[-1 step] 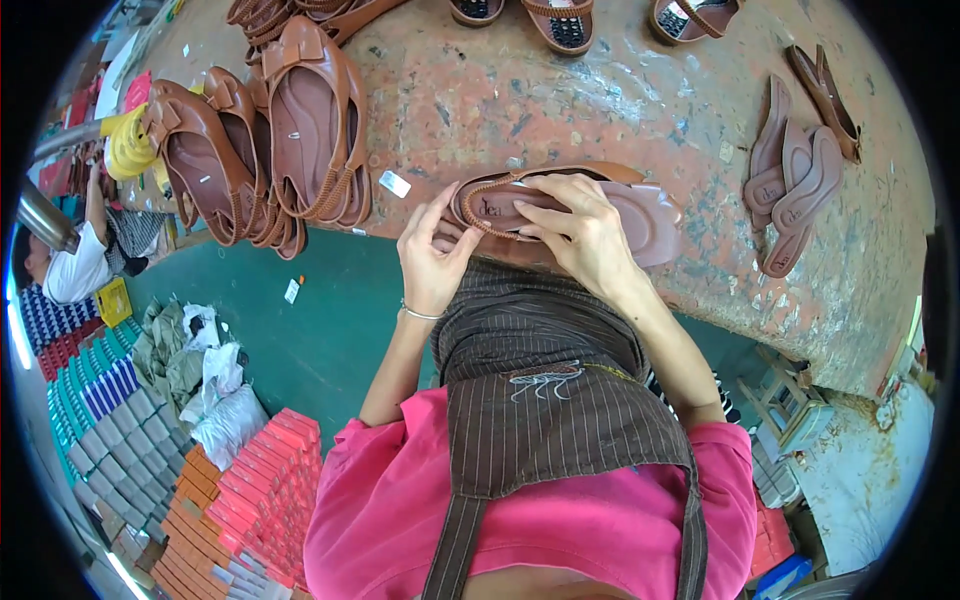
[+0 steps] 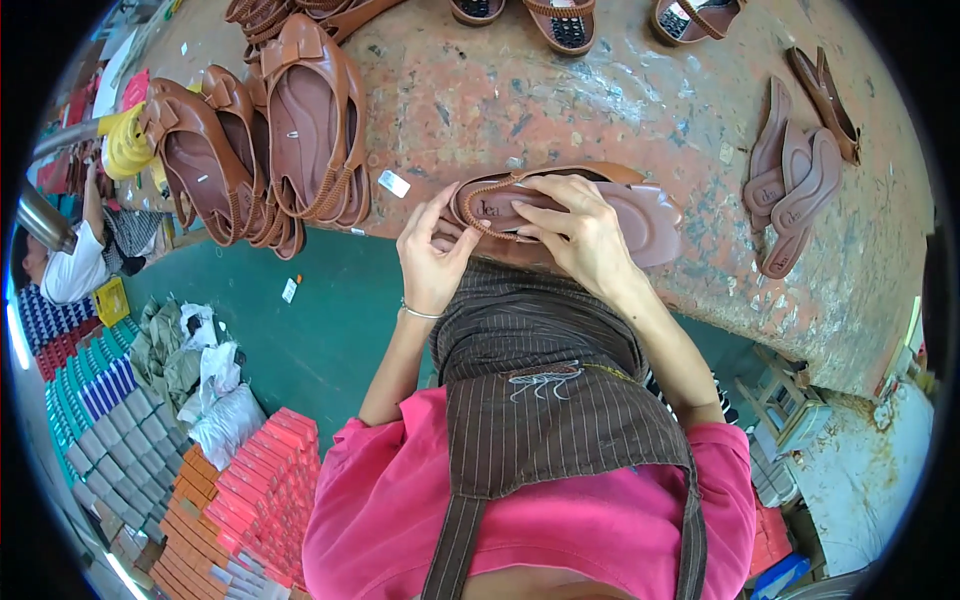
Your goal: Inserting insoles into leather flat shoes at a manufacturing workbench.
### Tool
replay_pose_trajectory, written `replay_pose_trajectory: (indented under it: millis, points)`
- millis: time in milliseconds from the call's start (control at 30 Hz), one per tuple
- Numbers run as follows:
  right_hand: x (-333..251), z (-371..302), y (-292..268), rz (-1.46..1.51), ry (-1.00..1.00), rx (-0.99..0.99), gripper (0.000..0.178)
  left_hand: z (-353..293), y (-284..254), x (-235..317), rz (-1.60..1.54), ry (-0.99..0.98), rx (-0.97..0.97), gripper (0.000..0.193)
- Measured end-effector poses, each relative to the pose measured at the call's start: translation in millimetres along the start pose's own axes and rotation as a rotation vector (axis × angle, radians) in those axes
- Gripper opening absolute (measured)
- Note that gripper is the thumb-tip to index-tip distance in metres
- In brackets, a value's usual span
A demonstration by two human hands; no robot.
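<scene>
A brown sandal [image 2: 610, 172] with a braided heel strap lies sideways at the table's near edge. Its heel end points left, and a brownish-pink insole [image 2: 650, 222] lies over its bed, the wide end uncovered at the right. My left hand [image 2: 432, 250] grips the sandal's heel end, thumb and fingers closed about the strap. Bent over the insole's middle, my right hand [image 2: 580, 225] has its fingertips on it near the heel; its farther fingers reach the sandal's far side. Part of the upper is hidden under that hand.
Several finished brown shoes [image 2: 318, 110] stand in a row at the left. Loose insoles [image 2: 808, 185] and a brown shoe upper [image 2: 822, 95] lie at the right. More sandals [image 2: 560, 25] line the far side. Stacked pink boxes [image 2: 265, 480] and another person [image 2: 75, 265] are at the left.
</scene>
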State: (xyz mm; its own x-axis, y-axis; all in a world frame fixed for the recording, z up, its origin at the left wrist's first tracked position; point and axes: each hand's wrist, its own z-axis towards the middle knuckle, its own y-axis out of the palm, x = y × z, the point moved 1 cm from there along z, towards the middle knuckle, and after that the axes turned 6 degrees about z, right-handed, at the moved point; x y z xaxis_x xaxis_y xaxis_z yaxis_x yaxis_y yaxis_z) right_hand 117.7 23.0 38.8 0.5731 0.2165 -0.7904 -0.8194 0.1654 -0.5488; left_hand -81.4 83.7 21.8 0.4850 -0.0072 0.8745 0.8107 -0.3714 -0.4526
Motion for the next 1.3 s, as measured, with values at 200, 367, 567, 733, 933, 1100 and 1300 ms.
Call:
replay_pose_trajectory:
  millis: [200, 367, 567, 733, 933, 1100, 1300]
  points:
    - [6, 8, 10, -0.022, 0.031, -0.038, 0.024, 12, 3, -4, 0.034, -0.022, 0.042, 0.042]
    - [3, 14, 10, -0.133, 0.012, -0.085, 0.024, 24, 8, -2, 0.177, 0.039, 0.061, 0.036]
    - [-2, 13, 12, -0.265, -0.063, -0.196, 0.032, 29, 8, -9, 0.016, -0.135, 0.074, 0.017]
    - [9, 9, 22, -0.11, -0.177, -0.399, 0.04, 36, 11, -9, -0.017, -0.111, 0.062, 0.012]
    - [-11, -11, -1, -0.399, 0.013, -0.292, 0.04, 38, 6, -1, -0.079, -0.229, -0.004, 0.013]
    - [-2, -10, -11, -0.525, 0.065, -0.153, 0.04, 29, 12, 12, -0.008, -0.181, 0.008, 0.016]
    - [22, 22, -71, -0.578, 0.38, 0.556, 0.031, -32, 41, 33, 0.536, 0.162, -0.222, 0.018]
